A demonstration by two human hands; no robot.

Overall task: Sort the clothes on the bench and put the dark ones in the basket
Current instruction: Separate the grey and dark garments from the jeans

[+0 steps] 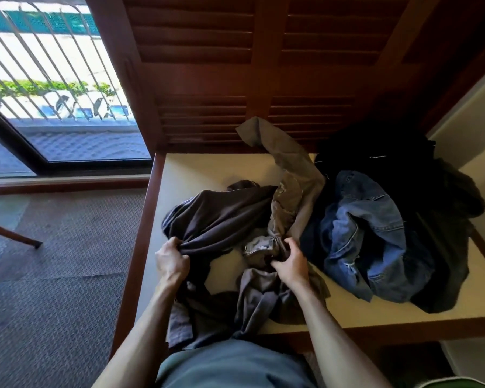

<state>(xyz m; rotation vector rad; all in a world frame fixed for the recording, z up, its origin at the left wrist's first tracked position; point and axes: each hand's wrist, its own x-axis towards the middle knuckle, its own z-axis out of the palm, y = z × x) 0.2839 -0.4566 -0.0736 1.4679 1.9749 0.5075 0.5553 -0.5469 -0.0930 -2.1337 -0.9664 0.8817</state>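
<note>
A heap of clothes lies on the cream-topped bench. My left hand is closed on a bunched dark grey-purple garment near the bench's left side. My right hand grips the waistband of khaki trousers, whose leg trails up toward the back wall. Grey cloth hangs over the front edge below my hands. To the right lie crumpled blue jeans and a black garment. No basket can be clearly made out.
A dark wooden louvred panel stands behind the bench. On the left is patterned carpet, a chair leg and a glass door with a railing. A green rim shows at the bottom right corner.
</note>
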